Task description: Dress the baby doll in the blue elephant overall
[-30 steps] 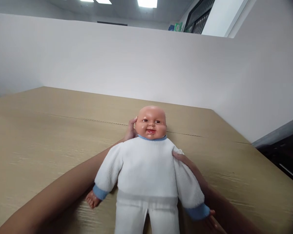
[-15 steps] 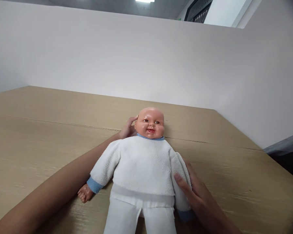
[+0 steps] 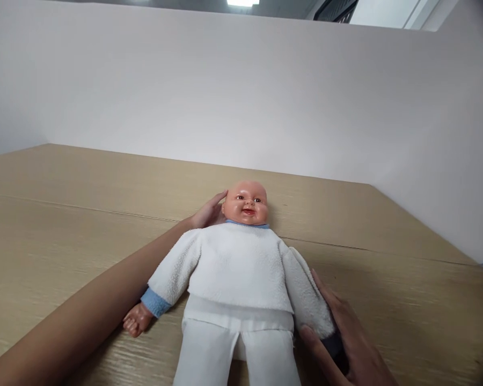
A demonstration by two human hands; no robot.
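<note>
A baby doll (image 3: pixel 235 268) in a white fleece top and white trousers with blue cuffs lies on its back on the wooden table (image 3: pixel 64 225). My left hand (image 3: pixel 209 213) reaches under the doll's head, fingers curled against its side and back. My right hand (image 3: pixel 342 335) wraps round the lower end of the doll's sleeve at the right, thumb in front and fingers behind it. The doll's bare hand (image 3: pixel 133 321) at the left rests on the table beside my left forearm.
A plain white partition wall (image 3: pixel 241 96) stands along the table's far edge and its right side. A seam runs across the tabletop behind the doll's head. Ceiling lights show above the wall.
My right hand has slid down the doll's sleeve from near the shoulder to the cuff end and closed round it. My left hand stays at the head. The view tilted slightly.
</note>
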